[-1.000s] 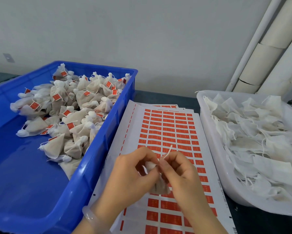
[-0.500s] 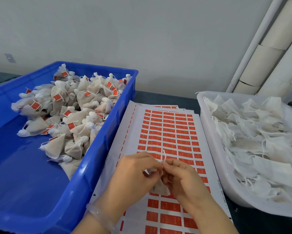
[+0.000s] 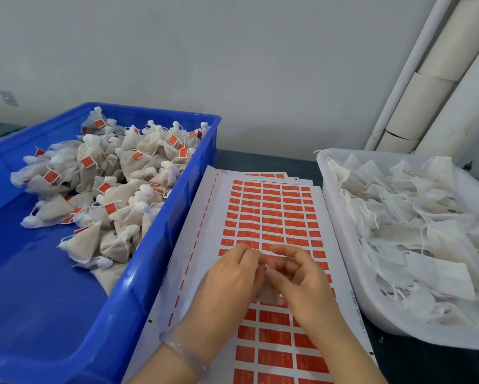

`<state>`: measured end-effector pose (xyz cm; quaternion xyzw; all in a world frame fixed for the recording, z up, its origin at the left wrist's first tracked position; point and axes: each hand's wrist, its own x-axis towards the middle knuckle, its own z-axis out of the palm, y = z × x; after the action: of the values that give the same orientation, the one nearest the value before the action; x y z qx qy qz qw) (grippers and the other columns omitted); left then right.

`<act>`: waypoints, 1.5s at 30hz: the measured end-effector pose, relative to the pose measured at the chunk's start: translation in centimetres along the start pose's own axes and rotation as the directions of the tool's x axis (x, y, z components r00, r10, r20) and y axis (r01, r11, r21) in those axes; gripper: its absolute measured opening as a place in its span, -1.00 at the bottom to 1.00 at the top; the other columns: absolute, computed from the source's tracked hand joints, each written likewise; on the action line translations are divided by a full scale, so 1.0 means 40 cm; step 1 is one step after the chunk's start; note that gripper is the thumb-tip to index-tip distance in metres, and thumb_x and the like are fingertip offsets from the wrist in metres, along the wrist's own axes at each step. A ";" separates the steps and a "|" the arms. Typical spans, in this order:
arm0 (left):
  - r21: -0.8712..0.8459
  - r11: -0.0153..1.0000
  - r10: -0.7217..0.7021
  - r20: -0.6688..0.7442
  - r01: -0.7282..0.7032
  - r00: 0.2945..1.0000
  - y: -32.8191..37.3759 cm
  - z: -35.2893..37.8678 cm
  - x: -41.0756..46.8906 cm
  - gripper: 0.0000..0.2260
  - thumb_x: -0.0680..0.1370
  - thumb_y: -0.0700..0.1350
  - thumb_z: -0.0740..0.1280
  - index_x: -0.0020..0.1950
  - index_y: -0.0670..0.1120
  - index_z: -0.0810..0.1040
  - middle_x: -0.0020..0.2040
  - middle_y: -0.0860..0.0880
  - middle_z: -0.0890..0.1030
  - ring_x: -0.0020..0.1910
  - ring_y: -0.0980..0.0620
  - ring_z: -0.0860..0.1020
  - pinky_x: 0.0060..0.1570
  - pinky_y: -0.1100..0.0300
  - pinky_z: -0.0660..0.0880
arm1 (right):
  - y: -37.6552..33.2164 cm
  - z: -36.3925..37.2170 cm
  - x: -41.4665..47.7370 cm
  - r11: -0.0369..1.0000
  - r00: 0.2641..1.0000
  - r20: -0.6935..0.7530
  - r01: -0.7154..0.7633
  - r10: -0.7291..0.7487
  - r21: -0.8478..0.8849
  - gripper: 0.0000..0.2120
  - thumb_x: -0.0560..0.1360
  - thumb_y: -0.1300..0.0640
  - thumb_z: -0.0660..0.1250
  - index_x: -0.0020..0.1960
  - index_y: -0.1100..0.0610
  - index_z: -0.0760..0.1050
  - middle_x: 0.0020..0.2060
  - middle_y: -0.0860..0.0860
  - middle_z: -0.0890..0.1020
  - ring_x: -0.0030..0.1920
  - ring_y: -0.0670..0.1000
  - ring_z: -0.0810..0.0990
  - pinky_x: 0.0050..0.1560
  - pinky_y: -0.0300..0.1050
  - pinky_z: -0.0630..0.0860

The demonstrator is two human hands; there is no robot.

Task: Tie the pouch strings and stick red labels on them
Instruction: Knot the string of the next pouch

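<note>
Fingers point(image 3: 249, 256) of the left hand point(image 3: 232, 281) are curled round the top of 1 small pouch point(image 3: 268, 296). The fingertips point(image 3: 291, 252) of the right hand point(image 3: 302, 284) are closed in a pinch on its white string point(image 3: 266, 266). The 2 hands touch each other just above the label sheet point(image 3: 274, 212), over its lower half.

I judge that this is the tying step for this 1 pouch, and I see no red label on it yet. For the whole task, a good part is done. The blue crate point(image 3: 149, 245) on the left holds a heap of tied pouches point(image 3: 108, 189), and many of them carry a red label on the string. A good part is also left. The white tray point(image 3: 385, 320) on the right is full of flat untied pouches point(image 3: 426, 231), and the sheet has many rows of labels not used.

Some things I cannot make out. The knot itself is hidden between the fingers, so I cannot tell if it is pulled tight or only begun. Only the lower corner of the pouch shows under the hands. The print on the labels is too small to read. The near ends of the crate and the tray are cut off by the frame. Several pouches in the heap lie with the string turned away, so I cannot say that all have a label.
</note>
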<state>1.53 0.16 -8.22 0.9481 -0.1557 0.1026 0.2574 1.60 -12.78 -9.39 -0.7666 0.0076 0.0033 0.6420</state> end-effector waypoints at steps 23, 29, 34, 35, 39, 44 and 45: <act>-0.750 0.289 -0.242 0.544 0.595 0.803 -0.016 -0.025 0.018 -0.77 0.58 -0.18 0.22 -0.16 -0.16 0.64 -0.14 -0.16 0.66 -0.18 -0.02 0.61 -0.11 0.22 0.56 | 0.002 -0.018 -0.027 0.848 0.892 0.042 0.442 -0.450 -0.293 -0.95 0.41 0.11 0.43 -0.12 0.01 0.61 -0.25 -0.17 0.64 -0.17 -0.14 0.59 -0.16 -0.35 0.53; -0.718 0.366 -0.301 0.510 0.592 0.805 -0.006 -0.018 0.023 -0.80 0.57 -0.14 0.25 -0.14 -0.14 0.64 -0.11 -0.17 0.66 -0.17 -0.03 0.60 0.00 0.12 0.55 | -0.002 -0.021 -0.023 0.883 0.919 0.019 0.384 -0.394 -0.270 -0.86 0.43 0.21 0.40 -0.20 -0.03 0.59 -0.31 -0.16 0.63 -0.21 -0.16 0.59 -0.21 -0.39 0.52; -0.673 0.462 -0.337 0.470 0.578 0.816 -0.001 -0.020 0.024 -0.82 0.56 -0.12 0.27 -0.18 -0.06 0.64 -0.20 -0.02 0.68 -0.15 0.03 0.64 -0.03 0.17 0.58 | -0.005 -0.022 -0.027 0.917 0.940 0.010 0.336 -0.342 -0.217 -0.77 0.45 0.25 0.37 -0.25 -0.07 0.54 -0.29 -0.16 0.62 -0.21 -0.15 0.59 -0.22 -0.37 0.52; -0.650 0.510 -0.341 0.449 0.564 0.826 -0.001 -0.020 0.022 -0.83 0.56 -0.11 0.27 -0.17 -0.04 0.62 -0.21 0.00 0.67 -0.16 0.05 0.64 -0.07 0.22 0.58 | -0.005 -0.023 -0.027 0.922 0.943 0.009 0.327 -0.332 -0.208 -0.78 0.45 0.26 0.36 -0.25 -0.05 0.54 -0.29 -0.15 0.62 -0.21 -0.14 0.59 -0.21 -0.36 0.52; -0.557 0.698 -0.316 0.324 0.450 0.892 0.000 -0.013 0.014 -0.86 0.55 -0.08 0.27 -0.19 0.05 0.57 -0.25 0.07 0.61 -0.23 0.11 0.59 -0.22 0.36 0.55 | -0.007 -0.018 -0.023 0.934 0.951 -0.007 0.303 -0.310 -0.190 -0.77 0.46 0.30 0.32 -0.25 -0.01 0.51 -0.28 -0.14 0.60 -0.20 -0.13 0.57 -0.21 -0.36 0.51; -0.551 0.789 -0.249 0.120 0.273 0.961 0.008 -0.010 0.007 -0.87 0.50 -0.13 0.33 -0.21 0.08 0.52 -0.27 0.24 0.56 -0.27 0.29 0.53 -0.37 0.50 0.43 | -0.010 -0.013 -0.019 0.950 0.965 -0.022 0.255 -0.263 -0.178 -0.82 0.50 0.24 0.30 -0.22 0.01 0.47 -0.27 -0.17 0.57 -0.20 -0.12 0.56 -0.19 -0.31 0.52; -0.553 0.797 -0.236 0.088 0.244 0.968 0.009 -0.009 0.006 -0.86 0.49 -0.14 0.34 -0.20 0.09 0.51 -0.26 0.27 0.56 -0.24 0.32 0.52 -0.38 0.52 0.42 | -0.012 -0.012 -0.019 0.950 0.965 -0.018 0.255 -0.263 -0.181 -0.82 0.50 0.23 0.29 -0.22 0.01 0.46 -0.27 -0.18 0.57 -0.20 -0.13 0.56 -0.20 -0.33 0.51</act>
<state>1.59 -0.02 -7.68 0.8437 -0.0594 0.0121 0.5334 0.85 -13.17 -8.81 -0.8149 -0.0799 -0.0964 0.5659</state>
